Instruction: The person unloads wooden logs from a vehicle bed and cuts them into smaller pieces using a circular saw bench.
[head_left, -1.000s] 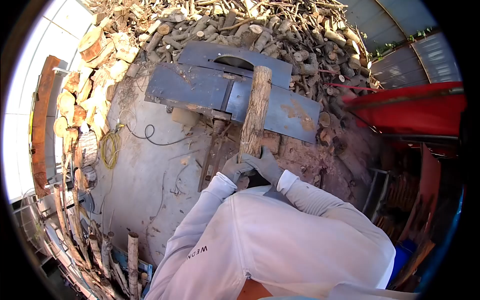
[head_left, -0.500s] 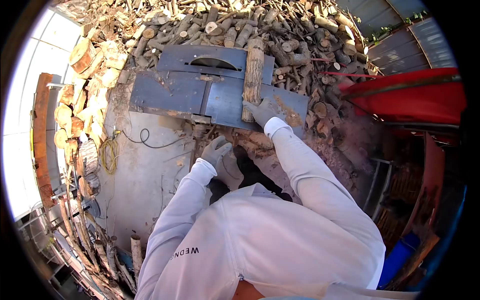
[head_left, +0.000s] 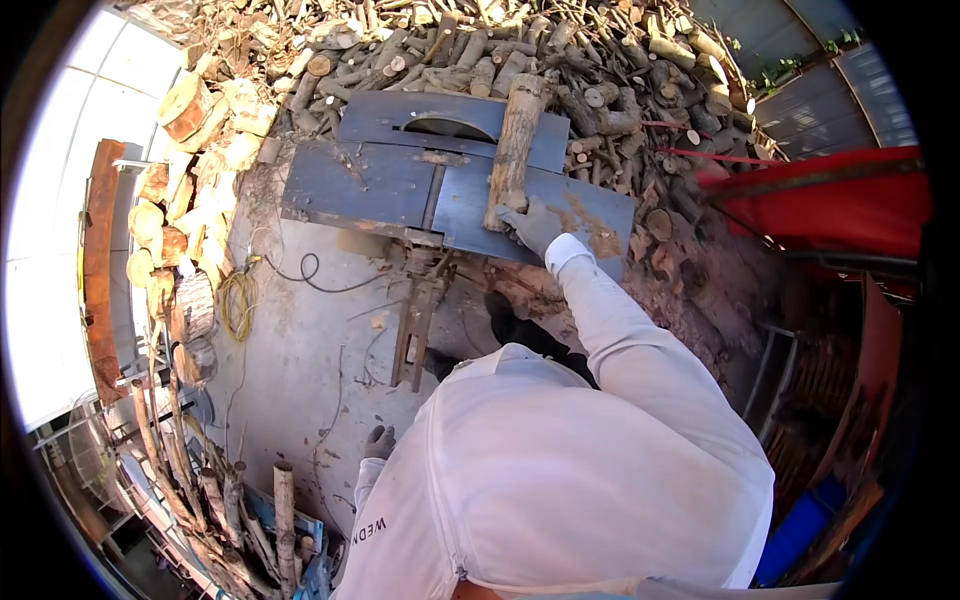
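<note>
We touch log (head_left: 517, 140) at near end with right hand (head_left: 534, 225); cannot tell if clamped. Log extends forward from grip, atop metal table (head_left: 365, 185).

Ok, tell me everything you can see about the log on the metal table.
The log is roughly cylindrical, with rough brown bark. It lies on the metal-looking table, right of the curved slot, pointing away from the person, far end slightly rightward in view. The gloved right hand touches its near end.
</note>
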